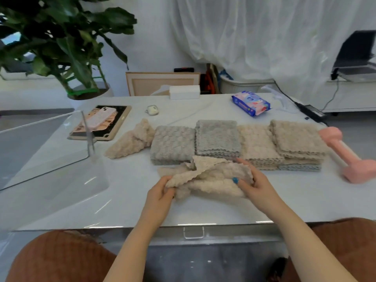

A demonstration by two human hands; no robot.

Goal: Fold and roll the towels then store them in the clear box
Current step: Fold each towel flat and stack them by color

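Observation:
A crumpled beige towel point(209, 178) lies on the white table point(203, 208) just in front of me. My left hand point(160, 193) pinches its left edge and my right hand point(254, 185) grips its right side. Behind it sit flat stacks of towels: a grey one point(173, 145), a second grey one point(218, 138), a beige one point(258, 146) and a beige stack point(298, 139) over grey ones. Another loose beige towel point(132, 140) lies bunched to the left. The clear box point(50, 151) stands on the table's left part.
A pink dumbbell point(345, 153) lies at the right. A phone on a tablet point(101, 121), an earbud case point(152, 110), a white box point(184, 92), a wet-wipes pack point(251, 102) and a black cable point(309, 111) sit towards the back. A potted plant point(67, 41) stands behind left.

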